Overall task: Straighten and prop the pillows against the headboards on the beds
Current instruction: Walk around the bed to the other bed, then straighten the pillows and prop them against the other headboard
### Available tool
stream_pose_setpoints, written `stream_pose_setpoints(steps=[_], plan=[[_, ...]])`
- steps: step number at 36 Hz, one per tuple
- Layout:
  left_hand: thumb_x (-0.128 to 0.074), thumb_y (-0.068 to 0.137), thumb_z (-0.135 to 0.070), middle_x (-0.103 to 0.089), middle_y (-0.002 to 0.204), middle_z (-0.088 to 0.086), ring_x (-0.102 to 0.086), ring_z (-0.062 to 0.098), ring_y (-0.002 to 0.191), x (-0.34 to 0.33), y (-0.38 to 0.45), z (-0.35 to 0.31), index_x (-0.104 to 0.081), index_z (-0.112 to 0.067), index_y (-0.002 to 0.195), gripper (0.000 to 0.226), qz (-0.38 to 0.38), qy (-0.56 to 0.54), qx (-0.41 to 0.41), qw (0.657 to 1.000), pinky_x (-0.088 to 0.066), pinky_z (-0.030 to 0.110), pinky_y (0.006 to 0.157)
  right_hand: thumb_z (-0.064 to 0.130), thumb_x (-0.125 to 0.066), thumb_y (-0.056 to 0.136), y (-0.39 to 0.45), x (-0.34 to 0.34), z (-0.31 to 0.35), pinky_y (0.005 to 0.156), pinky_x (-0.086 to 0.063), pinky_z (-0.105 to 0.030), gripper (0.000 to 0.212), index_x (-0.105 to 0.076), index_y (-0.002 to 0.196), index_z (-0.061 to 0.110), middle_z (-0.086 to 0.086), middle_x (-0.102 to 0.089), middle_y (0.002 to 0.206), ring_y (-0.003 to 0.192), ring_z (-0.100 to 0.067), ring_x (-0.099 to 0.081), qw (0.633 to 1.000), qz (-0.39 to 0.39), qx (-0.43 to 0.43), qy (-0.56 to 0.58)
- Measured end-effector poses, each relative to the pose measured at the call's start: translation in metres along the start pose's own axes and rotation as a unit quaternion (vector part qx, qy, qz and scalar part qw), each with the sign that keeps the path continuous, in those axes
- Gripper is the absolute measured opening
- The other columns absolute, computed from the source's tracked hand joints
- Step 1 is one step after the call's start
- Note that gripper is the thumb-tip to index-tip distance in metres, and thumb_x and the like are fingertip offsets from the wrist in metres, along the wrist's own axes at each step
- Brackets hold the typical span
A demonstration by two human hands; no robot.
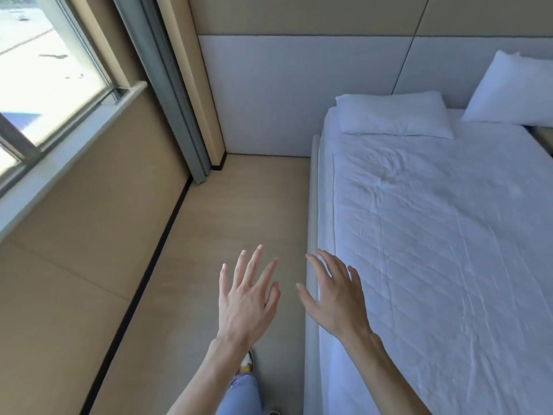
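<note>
Since both hands are empty and spread wide, this looks like the walk-up, not the actual pillow work yet. The left hand (247,298) hangs over the bare floor (239,205) with fingers fanned, and the right hand (335,298) floats just above the near edge of the bed (434,250), palm down, holding nothing. My guess is they're out front like that for balance or to get ready for a reach.

There are 2 pillows up at the far end. The flat pillow (395,116) lies on the mattress right at the base of the headboard (299,94), not leaning on it, so that's the 1 that needs lifting and standing up. The second pillow (514,91) off to the right is already tilted up against the padded panel, though it sits at an angle and is cut off by the frame edge, so I can't tell how tidy it really is.

Room-wise, there's a clear strip of floor between the bed and the wall under the window (45,85), running all the way to the corner by the curtain (167,85). That aisle looks like the easy route to the flat pillow. The duvet is rumpled but nothing's lying on it, so leaning across is an option too.
</note>
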State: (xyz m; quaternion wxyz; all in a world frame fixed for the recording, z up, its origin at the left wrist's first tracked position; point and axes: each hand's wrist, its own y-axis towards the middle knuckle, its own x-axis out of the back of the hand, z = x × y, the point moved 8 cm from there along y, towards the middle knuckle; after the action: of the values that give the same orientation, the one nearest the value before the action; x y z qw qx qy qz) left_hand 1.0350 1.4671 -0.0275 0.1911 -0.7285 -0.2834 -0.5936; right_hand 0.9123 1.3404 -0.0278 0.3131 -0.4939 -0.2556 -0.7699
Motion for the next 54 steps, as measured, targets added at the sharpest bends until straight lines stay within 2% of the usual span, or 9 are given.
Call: stream_pose_setpoints(steps=[7, 16, 20, 24, 30, 40, 49, 54], plan=[[-0.034, 0.095, -0.046, -0.019, 0.161, -0.01, -0.016, 0.02, 0.149, -0.019, 0.112, 0.011, -0.038, -0.042, 0.141, 0.046, 0.003, -0.013, -0.035, 0.999, -0.017, 0.052, 0.118, 0.062, -0.04, 0.088, 0.101, -0.017, -0.011, 0.113, -0.03, -0.049, 0.061, -0.039, 0.142, 0.034, 0.009, -0.035, 0.154, 0.143, -0.011, -0.031, 1.0, 0.004, -0.027, 0.004], [-0.025, 0.096, -0.051, -0.005, 0.162, -0.015, -0.001, 0.015, 0.15, -0.031, 0.292, 0.032, -0.028, -0.045, 0.144, 0.048, 0.037, -0.033, -0.085, 0.995, -0.007, 0.048, 0.12, 0.064, -0.034, 0.086, 0.265, -0.027, -0.021, 0.112, -0.032, -0.046, 0.064, -0.04, 0.142, 0.034, 0.009, -0.037, 0.153, 0.142, -0.014, -0.033, 0.997, -0.001, -0.076, -0.014], [-0.03, 0.096, -0.05, -0.013, 0.161, -0.013, -0.012, 0.018, 0.149, -0.028, 0.371, 0.036, -0.036, -0.043, 0.142, 0.047, 0.028, -0.036, -0.111, 0.993, -0.015, 0.051, 0.118, 0.063, -0.032, 0.085, 0.332, -0.019, -0.027, 0.115, -0.028, -0.046, 0.065, -0.037, 0.144, 0.036, 0.012, -0.032, 0.155, 0.144, -0.012, -0.028, 0.995, -0.008, -0.102, -0.014], [-0.034, 0.095, -0.047, -0.019, 0.16, -0.012, -0.017, 0.019, 0.148, -0.027, 0.435, 0.027, -0.039, -0.041, 0.14, 0.046, 0.016, -0.046, -0.141, 0.989, -0.017, 0.051, 0.117, 0.061, -0.037, 0.085, 0.385, -0.013, -0.045, 0.114, -0.03, -0.049, 0.063, -0.041, 0.141, 0.034, 0.01, -0.036, 0.154, 0.142, -0.013, -0.033, 0.991, -0.027, -0.127, -0.015], [-0.033, 0.095, -0.048, -0.02, 0.16, -0.011, -0.018, 0.02, 0.148, -0.039, 0.538, 0.013, -0.038, -0.042, 0.142, 0.047, 0.017, -0.028, -0.166, 0.986, -0.02, 0.052, 0.117, 0.06, -0.036, 0.086, 0.471, -0.009, -0.074, 0.115, -0.028, -0.049, 0.061, -0.041, 0.141, 0.035, 0.012, -0.035, 0.153, 0.142, -0.011, -0.031, 0.987, -0.043, -0.151, -0.024], [-0.031, 0.097, -0.048, -0.019, 0.16, -0.01, -0.016, 0.019, 0.149, -0.075, 0.71, -0.042, -0.033, -0.043, 0.143, 0.047, 0.025, -0.034, -0.188, 0.981, -0.018, 0.052, 0.118, 0.058, -0.045, 0.088, 0.632, -0.011, -0.159, 0.115, -0.026, -0.048, 0.059, -0.038, 0.142, 0.037, 0.012, -0.034, 0.154, 0.143, -0.011, -0.03, 0.983, -0.056, -0.172, -0.017], [-0.021, 0.095, -0.052, -0.018, 0.16, -0.012, -0.014, 0.015, 0.149, -0.093, 0.874, -0.119, -0.034, -0.043, 0.144, 0.051, 0.039, -0.035, -0.224, 0.973, -0.015, 0.049, 0.12, 0.058, -0.045, 0.087, 0.769, 0.029, -0.254, 0.115, -0.026, -0.049, 0.06, -0.04, 0.142, 0.035, 0.011, -0.036, 0.154, 0.142, -0.012, -0.033, 0.972, -0.088, -0.216, -0.017], [-0.025, 0.095, -0.051, -0.023, 0.159, -0.01, -0.022, 0.018, 0.147, -0.101, 0.948, -0.157, -0.038, -0.041, 0.142, 0.05, 0.033, -0.036, -0.243, 0.969, -0.02, 0.049, 0.118, 0.058, -0.046, 0.087, 0.819, 0.046, -0.302, 0.114, -0.027, -0.048, 0.06, -0.039, 0.141, 0.036, 0.012, -0.039, 0.151, 0.14, -0.013, -0.035, 0.966, -0.094, -0.241, -0.025]])
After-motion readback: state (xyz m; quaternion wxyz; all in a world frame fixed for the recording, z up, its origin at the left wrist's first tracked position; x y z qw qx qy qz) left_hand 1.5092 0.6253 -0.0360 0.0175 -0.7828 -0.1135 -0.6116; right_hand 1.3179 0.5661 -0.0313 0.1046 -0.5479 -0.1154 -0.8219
